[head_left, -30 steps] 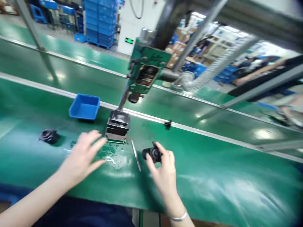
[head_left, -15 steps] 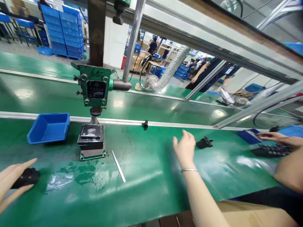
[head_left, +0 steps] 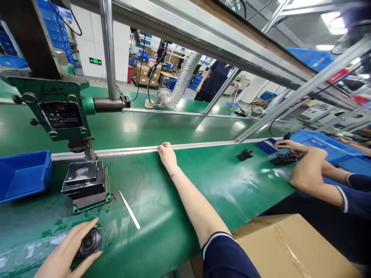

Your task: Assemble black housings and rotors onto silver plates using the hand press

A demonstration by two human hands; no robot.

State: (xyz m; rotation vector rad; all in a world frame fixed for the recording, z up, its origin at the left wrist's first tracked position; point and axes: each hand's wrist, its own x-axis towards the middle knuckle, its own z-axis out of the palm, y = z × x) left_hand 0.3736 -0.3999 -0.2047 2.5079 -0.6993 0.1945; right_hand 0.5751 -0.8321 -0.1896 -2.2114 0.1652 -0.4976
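My left hand (head_left: 68, 253) lies at the bottom left on the wet green belt (head_left: 179, 200), its fingers curled round a black round part (head_left: 89, 241). My right hand (head_left: 166, 153) is stretched out to the metal rail (head_left: 203, 146) at the belt's far edge. Its fingertips are pinched together there, and what they hold is hidden. Between the hands lie a thin white stick (head_left: 129, 209) and a black block fixture (head_left: 84, 181) under the green press (head_left: 58, 112). Another black part (head_left: 245, 155) rests alone on the belt to the right.
A blue bin (head_left: 23, 173) stands at the left. At the right a co-worker's hands (head_left: 307, 170) are at dark parts beside a blue tray (head_left: 324, 144). A cardboard box (head_left: 290, 247) sits at the near right. Slanted metal frame bars cross overhead.
My right hand set its black part down on the belt at the right, then moved back to the rail. My left hand took hold of the round part and drew it nearer.
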